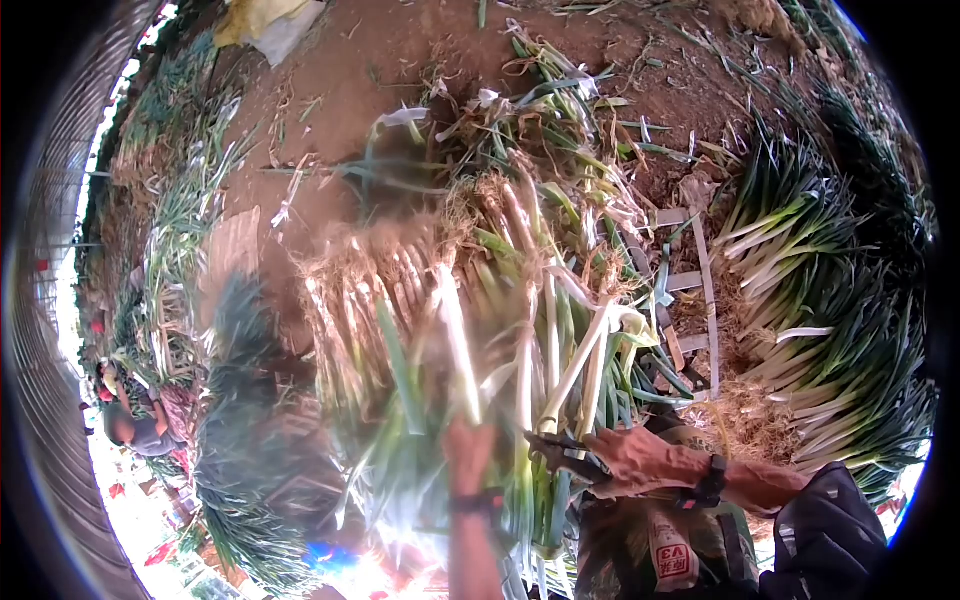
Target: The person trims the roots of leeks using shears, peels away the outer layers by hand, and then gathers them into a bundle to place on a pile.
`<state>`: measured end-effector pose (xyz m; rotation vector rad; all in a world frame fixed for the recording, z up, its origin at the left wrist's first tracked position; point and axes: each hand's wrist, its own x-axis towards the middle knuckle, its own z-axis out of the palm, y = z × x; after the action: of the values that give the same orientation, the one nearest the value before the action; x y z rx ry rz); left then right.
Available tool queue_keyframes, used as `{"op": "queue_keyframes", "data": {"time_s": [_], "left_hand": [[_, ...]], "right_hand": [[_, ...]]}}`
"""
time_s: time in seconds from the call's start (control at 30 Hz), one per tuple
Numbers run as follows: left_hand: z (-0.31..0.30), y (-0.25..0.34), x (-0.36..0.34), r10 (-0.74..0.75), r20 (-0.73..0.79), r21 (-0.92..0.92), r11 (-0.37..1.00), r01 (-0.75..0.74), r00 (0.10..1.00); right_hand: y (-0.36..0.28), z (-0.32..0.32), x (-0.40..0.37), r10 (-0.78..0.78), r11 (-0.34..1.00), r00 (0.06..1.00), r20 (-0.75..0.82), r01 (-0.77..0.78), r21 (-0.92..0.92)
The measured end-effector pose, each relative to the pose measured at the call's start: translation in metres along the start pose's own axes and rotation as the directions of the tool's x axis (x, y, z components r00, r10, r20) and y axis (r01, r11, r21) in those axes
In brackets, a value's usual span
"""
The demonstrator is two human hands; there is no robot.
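My left hand (468, 452), slightly blurred, is closed round a long green onion (457, 335) whose white stalk points up and away from me. My right hand (635, 460) grips a black hand tool (562, 453); its exact kind I cannot make out. More green onions (592, 375) with pale stalks stand just beyond the tool. To the left lies a row of unpeeled green onions (365, 300), brown and with roots on. Dark bands circle both wrists.
Peeled green onions (810, 380) are piled along the right. Loose peelings (590, 160) litter the soil ahead. Green leaves (240, 420) heap up at left, near another person (150, 430). A light slatted frame (708, 310) lies right of the middle.
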<state>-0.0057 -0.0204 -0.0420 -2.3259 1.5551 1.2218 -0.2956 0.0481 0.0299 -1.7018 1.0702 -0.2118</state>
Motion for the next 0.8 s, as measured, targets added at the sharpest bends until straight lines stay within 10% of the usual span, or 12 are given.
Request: {"op": "queue_keyframes", "data": {"time_s": [0.27,0.33,0.43,0.63,0.73,0.8], "left_hand": [[0.009,0.009,-0.029,0.158,-0.059,-0.057,0.985,-0.161,0.986],[0.065,-0.055,-0.003,0.498,-0.143,0.256,0.853,-0.455,0.855],[0.08,-0.032,-0.017,0.138,0.155,0.012,0.99,-0.142,0.978],[0.04,-0.031,-0.034,0.431,-0.029,-0.063,0.9,-0.432,0.902],[-0.002,-0.042,-0.017,0.11,-0.163,-0.784,0.589,-0.196,0.98],[-0.038,-0.047,0.006,0.084,-0.421,-0.259,0.943,-0.209,0.903]], "right_hand": [[-0.016,-0.023,-0.006,0.084,0.996,0.973,-0.217,-0.088,-0.008],[-0.018,-0.028,-0.007,0.038,0.998,0.973,-0.227,-0.049,-0.039],[-0.019,-0.024,-0.006,-0.006,0.999,0.972,-0.234,-0.004,-0.043],[-0.02,0.008,0.006,0.015,0.998,0.994,-0.107,-0.022,-0.063],[-0.015,0.033,0.009,-0.018,0.988,0.996,-0.082,0.006,-0.152],[-0.014,0.04,0.01,-0.028,0.971,0.998,-0.048,0.016,-0.239]]}}
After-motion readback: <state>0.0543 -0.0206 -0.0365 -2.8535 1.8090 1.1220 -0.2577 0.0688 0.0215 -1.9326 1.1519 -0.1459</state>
